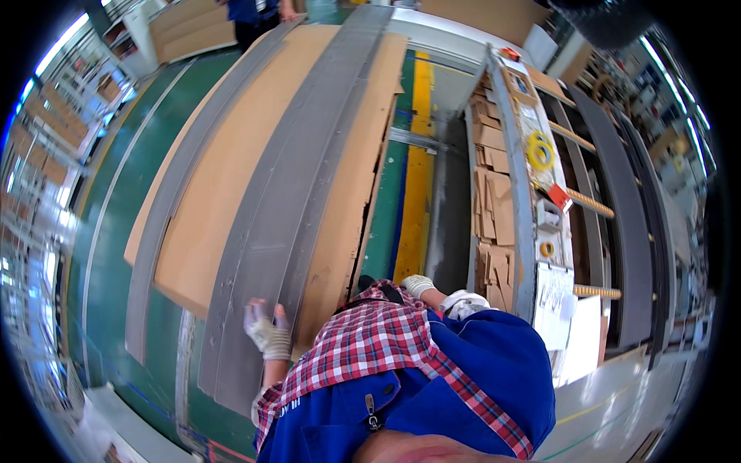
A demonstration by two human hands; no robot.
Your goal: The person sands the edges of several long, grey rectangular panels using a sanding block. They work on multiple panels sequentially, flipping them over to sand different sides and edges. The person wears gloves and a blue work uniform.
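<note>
My left hand (267, 330), in a glove with bare fingertips, rests with fingers apart on the near part of a long grey panel (260, 249). That panel lies lengthwise over brown cardboard sheets (231, 168), its near end jutting past them. A narrower grey strip (173, 197) lies along the left side of the cardboard. My right hand (418, 285), also gloved, is beside my body on the right, above the floor; its fingers are partly hidden, and whether it holds anything cannot be told.
A co-worker (255, 17) stands at the far end, a hand near the narrow strip. On the right is a rack (524, 231) with cardboard pieces (495, 202) inside, yellow tape rolls (540, 151) and papers (554, 295) on top. Dark panels (608, 214) lie beyond it.
</note>
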